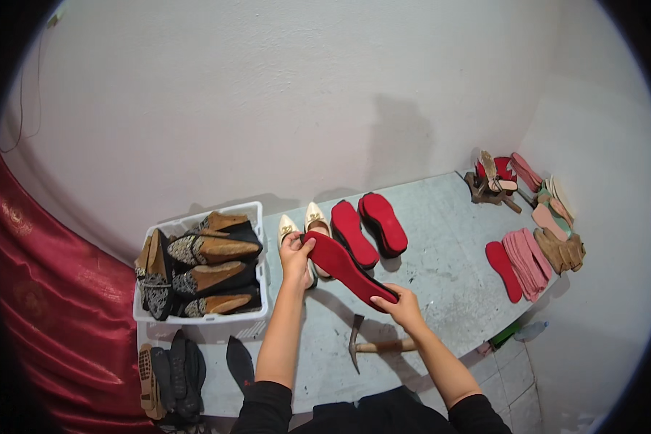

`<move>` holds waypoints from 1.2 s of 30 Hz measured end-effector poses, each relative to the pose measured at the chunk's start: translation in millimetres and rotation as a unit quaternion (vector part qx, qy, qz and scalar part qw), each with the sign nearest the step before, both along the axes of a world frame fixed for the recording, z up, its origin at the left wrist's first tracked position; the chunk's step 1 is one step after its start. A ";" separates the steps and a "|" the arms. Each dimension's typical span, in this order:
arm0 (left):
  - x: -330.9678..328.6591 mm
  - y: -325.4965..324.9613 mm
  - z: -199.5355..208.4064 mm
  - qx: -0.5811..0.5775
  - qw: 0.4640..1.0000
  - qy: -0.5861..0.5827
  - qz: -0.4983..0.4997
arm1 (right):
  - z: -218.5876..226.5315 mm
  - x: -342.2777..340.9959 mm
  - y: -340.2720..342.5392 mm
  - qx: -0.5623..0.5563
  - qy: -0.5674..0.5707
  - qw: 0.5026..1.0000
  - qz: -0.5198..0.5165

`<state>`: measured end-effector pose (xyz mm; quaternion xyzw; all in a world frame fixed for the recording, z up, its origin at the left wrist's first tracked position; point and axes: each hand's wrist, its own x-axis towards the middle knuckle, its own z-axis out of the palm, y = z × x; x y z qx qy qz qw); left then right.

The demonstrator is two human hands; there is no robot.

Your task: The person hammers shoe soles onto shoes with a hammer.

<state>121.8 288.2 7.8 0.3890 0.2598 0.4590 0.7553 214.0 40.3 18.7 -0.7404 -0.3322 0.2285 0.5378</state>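
Note:
A shoe sole with a red top face and black edge (347,275) is held up slantwise above the table. My left hand (294,258) grips its far left end, thumb on the red face. At the near right end, the fingers of my right hand (401,307) are closed around it. Just beyond stand two more red-topped black soles (354,235), side by side. A pair of cream pointed shoes (315,215) is partly hidden behind my left hand and the held sole. A hammer with a wooden handle (383,346) lies below my right hand.
At left, a white plastic crate (262,289) holds several dark patterned shoes (213,249). Loose soles (183,372) and a black insole (239,363) lie nearer. Pink insoles (526,264), a red insole (503,272) and brown pieces (560,250) are at right. A red curtain (47,311) hangs left.

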 end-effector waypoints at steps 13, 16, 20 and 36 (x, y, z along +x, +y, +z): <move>188.2 102.3 -39.1 0.196 0.899 0.392 -0.001 | -40.9 74.6 98.4 -0.050 -0.050 0.995 -0.064; 197.6 110.5 -63.2 0.264 0.847 0.462 0.015 | -32.7 82.6 106.9 -0.042 0.004 0.997 -0.061; 202.2 118.4 -82.8 0.322 0.807 0.495 0.000 | -42.8 92.1 114.6 -0.057 -0.019 0.997 -0.055; 199.1 105.5 -68.4 0.286 0.741 0.605 -0.048 | -42.1 70.8 122.3 -0.104 -0.210 0.969 -0.077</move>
